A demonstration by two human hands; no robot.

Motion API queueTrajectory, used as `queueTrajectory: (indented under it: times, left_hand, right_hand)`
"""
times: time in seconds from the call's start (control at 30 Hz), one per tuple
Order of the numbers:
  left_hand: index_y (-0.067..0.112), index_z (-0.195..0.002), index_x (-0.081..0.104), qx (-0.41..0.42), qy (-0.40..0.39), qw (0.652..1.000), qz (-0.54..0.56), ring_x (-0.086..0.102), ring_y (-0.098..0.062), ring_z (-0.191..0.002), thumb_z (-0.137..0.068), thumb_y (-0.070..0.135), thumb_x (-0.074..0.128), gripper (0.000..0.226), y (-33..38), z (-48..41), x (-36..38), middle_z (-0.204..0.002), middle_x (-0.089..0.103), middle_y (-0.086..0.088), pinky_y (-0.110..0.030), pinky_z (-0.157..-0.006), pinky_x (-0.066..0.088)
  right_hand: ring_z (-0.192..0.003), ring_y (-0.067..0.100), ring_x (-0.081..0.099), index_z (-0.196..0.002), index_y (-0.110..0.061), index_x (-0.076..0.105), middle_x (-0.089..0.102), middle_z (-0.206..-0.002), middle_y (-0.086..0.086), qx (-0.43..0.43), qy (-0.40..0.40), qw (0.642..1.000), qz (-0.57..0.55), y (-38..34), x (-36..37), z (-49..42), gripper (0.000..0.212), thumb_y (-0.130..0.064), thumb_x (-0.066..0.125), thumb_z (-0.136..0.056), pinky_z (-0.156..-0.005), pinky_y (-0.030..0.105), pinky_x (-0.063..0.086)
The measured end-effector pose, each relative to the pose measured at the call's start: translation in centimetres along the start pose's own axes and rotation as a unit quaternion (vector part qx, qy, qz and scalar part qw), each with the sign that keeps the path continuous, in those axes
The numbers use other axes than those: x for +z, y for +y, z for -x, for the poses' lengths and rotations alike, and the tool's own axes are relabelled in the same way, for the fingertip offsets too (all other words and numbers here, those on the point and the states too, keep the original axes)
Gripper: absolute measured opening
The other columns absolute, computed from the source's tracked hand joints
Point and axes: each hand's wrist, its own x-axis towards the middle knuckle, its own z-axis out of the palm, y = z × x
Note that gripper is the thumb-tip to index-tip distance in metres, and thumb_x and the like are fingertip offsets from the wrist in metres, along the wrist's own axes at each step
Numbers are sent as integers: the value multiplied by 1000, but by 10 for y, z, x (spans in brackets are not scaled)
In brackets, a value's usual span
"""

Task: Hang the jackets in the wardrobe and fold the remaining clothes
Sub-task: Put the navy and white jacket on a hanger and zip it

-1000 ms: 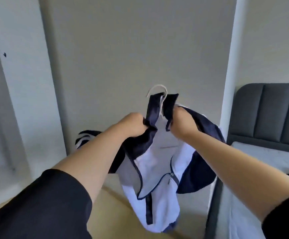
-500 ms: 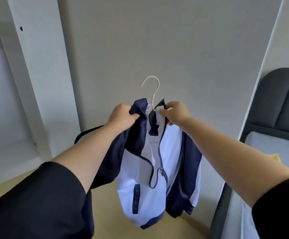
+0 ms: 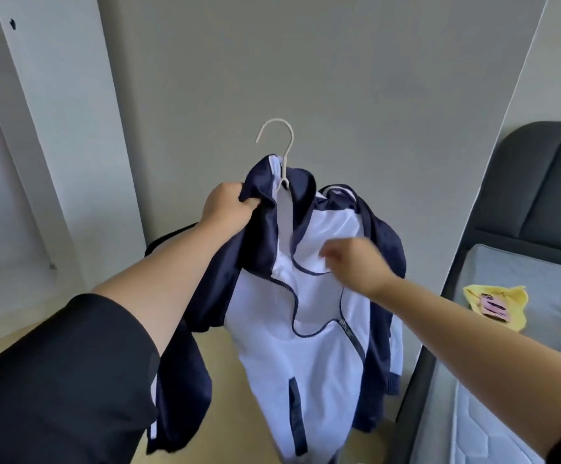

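Grey wall (image 3: 339,78) stands before me. My left hand (image 3: 227,206) grips the navy collar of the navy-and-white jacket (image 3: 305,296), which hangs on a white hanger (image 3: 284,152). My right hand (image 3: 356,266) is blurred at its white front; I cannot tell its fingers.

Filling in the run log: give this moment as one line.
stage: jacket on hanger, not yet hung | left hand: grips collar | right hand: at white front, blurred | bed: yellow garment
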Motion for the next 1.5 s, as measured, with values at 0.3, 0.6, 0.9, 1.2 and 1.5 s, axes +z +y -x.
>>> queueTrajectory:
  times: [0.3, 0.6, 0.9, 1.2, 1.5]
  left_hand:
    - [15, -67, 54, 59, -51, 997, -15, 54, -24, -73, -86, 12, 57, 19, 17, 2, 19, -71, 57, -3, -31, -64, 40]
    - [24, -145, 26, -88, -43, 995, 23, 47, -22, -121, -74, 49, 71, 89, -18, 60, 75, -139, 42, -2, -33, -88, 42]
    - [7, -118, 56, 109, 212, 970, -41, 49, -31, -112, -89, 26, 61, 35, -16, 53, 60, -117, 55, -11, -38, -89, 41]
    - [4, -88, 56, 110, -25, 981, -159, 55, -35, -84, -97, 29, 49, 27, -15, 0, 43, -92, 64, -15, -35, -69, 40]
    - [-2, -79, 53, 1, 72, 994, -82, 44, -28, -68, -97, 20, 44, 30, -59, 8, 40, -69, 49, -8, -33, -59, 29]
  right_hand:
    - [-59, 25, 40, -59, -12, 39, 44, -60, 5, 96, -54, 994, -6, -3, -39, -46, 29, -3, 47, -85, -54, 32, 29]
    - [-48, 18, 23, -53, -10, 32, 33, -50, 6, 228, 188, 941, -166, 12, -26, -52, 31, -2, 42, -81, -45, 33, 21]
    - [-51, 16, 22, -53, -12, 28, 29, -50, 3, 171, 129, 958, -189, 15, -40, -58, 30, 4, 39, -75, -46, 26, 21]
    - [-65, 15, 32, -68, 3, 49, 43, -65, 6, 43, -22, 991, -124, 26, -25, -44, 14, 2, 47, -82, -50, 25, 28]
    - [-86, 32, 61, -85, -5, 60, 67, -99, 15, 108, -240, 931, 251, 99, -36, -25, 14, -15, 50, -86, -72, 32, 46]
